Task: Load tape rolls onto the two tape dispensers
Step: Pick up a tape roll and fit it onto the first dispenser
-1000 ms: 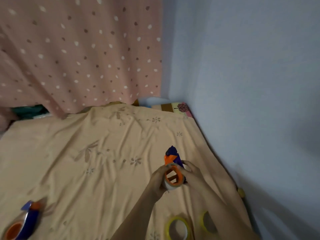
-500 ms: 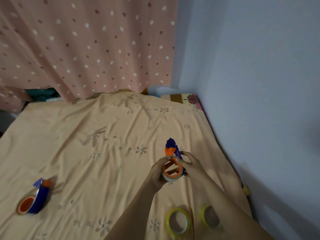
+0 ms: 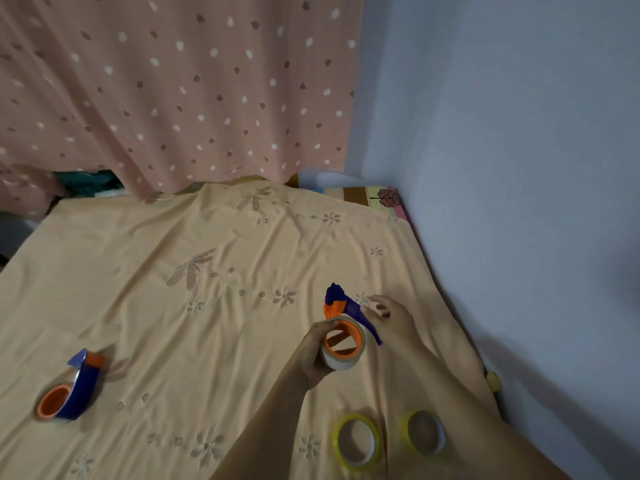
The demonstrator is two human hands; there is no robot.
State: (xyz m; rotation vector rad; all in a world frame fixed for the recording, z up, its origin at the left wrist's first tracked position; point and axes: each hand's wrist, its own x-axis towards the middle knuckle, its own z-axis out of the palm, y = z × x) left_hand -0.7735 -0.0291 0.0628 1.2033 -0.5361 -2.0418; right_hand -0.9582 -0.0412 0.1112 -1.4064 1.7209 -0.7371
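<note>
Left hand (image 3: 313, 355) grips the glossy tape roll (image 3: 341, 355) on the plastic dispenser (image 3: 343, 306); right hand (image 3: 389, 311) hovers released.

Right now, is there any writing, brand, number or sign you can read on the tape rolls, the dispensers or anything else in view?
No readable text anywhere.
Held dispenser with its clear tape roll: no lettering shows.
Second dispenser: plain blue and orange, no label shows.
Two yellow tape rolls: cores look blank.
Patterned box at the far corner: a tree picture only, no words.
</note>
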